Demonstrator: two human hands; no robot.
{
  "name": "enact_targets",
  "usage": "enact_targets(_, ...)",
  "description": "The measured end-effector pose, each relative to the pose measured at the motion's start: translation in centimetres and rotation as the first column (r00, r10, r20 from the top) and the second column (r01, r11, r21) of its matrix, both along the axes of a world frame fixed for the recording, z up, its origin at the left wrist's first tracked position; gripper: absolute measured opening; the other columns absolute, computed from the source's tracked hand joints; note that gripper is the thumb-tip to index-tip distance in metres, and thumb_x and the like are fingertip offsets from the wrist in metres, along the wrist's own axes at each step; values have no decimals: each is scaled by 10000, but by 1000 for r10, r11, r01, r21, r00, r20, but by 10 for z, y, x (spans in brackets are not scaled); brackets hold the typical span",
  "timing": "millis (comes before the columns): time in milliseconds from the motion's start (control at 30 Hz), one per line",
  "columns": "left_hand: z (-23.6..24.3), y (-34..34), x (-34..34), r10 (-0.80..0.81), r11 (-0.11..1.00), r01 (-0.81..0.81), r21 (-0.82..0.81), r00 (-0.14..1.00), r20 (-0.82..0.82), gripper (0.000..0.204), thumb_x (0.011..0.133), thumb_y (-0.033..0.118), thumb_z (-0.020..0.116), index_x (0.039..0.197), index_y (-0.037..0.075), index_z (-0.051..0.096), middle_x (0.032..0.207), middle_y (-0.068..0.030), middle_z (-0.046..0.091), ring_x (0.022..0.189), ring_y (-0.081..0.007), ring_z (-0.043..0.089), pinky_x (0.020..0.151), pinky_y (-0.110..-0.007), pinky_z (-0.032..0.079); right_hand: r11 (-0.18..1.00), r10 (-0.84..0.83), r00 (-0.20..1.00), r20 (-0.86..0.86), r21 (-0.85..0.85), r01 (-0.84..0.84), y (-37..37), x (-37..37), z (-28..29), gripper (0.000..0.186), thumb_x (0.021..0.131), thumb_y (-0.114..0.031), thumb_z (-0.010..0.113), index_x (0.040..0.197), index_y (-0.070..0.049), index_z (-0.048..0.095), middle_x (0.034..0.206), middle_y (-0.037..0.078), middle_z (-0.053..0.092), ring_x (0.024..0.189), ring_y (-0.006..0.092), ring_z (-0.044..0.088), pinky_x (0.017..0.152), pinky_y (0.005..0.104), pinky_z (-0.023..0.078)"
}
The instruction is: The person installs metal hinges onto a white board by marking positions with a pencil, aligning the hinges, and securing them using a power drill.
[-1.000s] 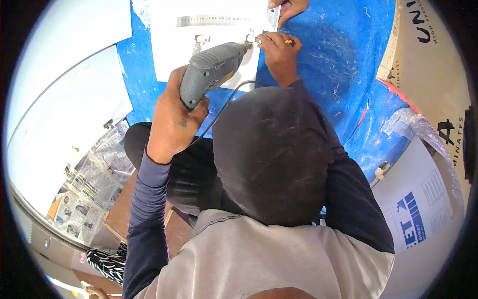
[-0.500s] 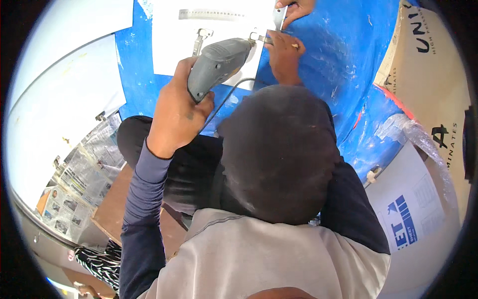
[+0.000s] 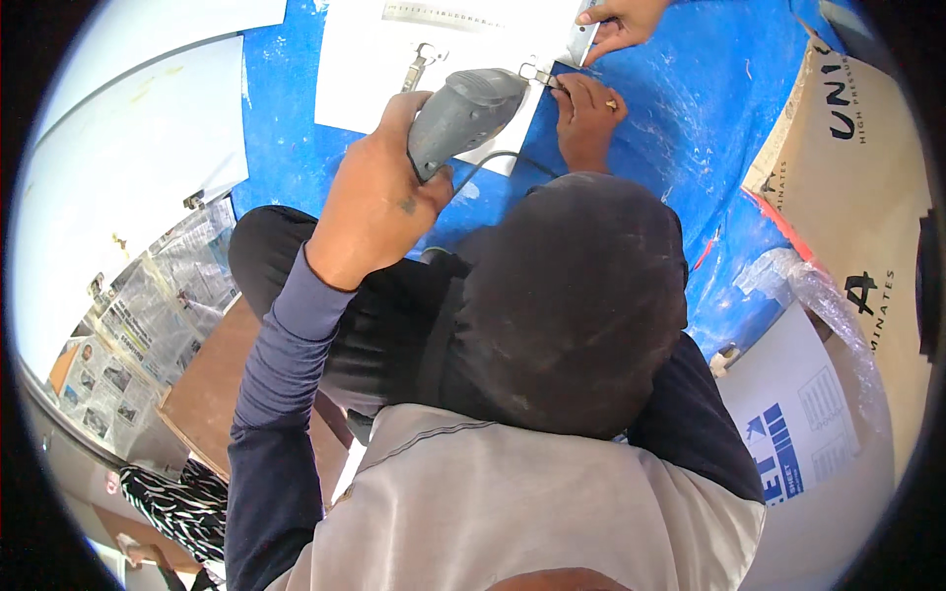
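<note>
My left hand (image 3: 379,197) grips a grey power drill (image 3: 465,118) by its handle, the nose pointing up and right. The drill's front end is close to a metal cabinet hinge (image 3: 537,75) at the right edge of a white panel (image 3: 360,74); its tip is hard to make out. Beyond my raised knee, my right hand (image 3: 591,113) pinches the outer part of that hinge. A second hinge (image 3: 421,64) lies on the panel to the left. Another person's hand (image 3: 631,22) comes in from the top right and holds a flat metal strip (image 3: 583,41).
A metal ruler (image 3: 443,15) lies across the panel's far part. Blue sheeting (image 3: 670,128) covers the floor. White boards (image 3: 148,128) with hinges and newspaper (image 3: 123,345) are at left; brown cardboard (image 3: 847,177) and bubble wrap (image 3: 828,315) at right. My black-clad knee (image 3: 576,305) blocks the middle.
The whole view has shifted, so the panel, the drill and both my hands sit further right in the picture. The drill stays by the same hinge, with my grips unchanged.
</note>
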State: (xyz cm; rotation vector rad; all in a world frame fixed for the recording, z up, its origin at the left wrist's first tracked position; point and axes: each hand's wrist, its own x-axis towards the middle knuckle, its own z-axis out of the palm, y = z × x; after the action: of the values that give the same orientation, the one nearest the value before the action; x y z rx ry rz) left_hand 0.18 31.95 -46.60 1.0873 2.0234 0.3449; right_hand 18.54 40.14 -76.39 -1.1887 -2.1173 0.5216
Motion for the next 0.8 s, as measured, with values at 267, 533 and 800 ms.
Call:
enact_targets(267,0,-2,-2,-1,1000,2,-12,1000,6,535,852,15,700,1353,25,511,1078,-265,700,1014,-408,709,898,-406,532,998,51,959,279,-34,-43,-33,2,38,364,842,-192,728,1206,-199,734,872,-23,609,849,192,613,799,445,370)
enact_targets(533,-6,-6,-3,-7,997,6,74,1000,16,535,839,49,705,1333,25,504,1051,-309,692,1021,-497,672,875,-467,540,997,68,952,298,-54,-55,-54,-7,16,428,840,-193,704,1265,-144,712,835,-13,595,796,190,607,765,437,371)
enact_targets(800,-3,-6,-4,-18,997,20,72,1000,-18,525,837,51,697,1327,28,508,1022,-330,686,1008,-530,659,846,-484,548,991,85,984,158,-112,-68,-53,-13,32,378,908,-160,674,1283,-121,698,852,29,627,772,208,613,740,431,409)
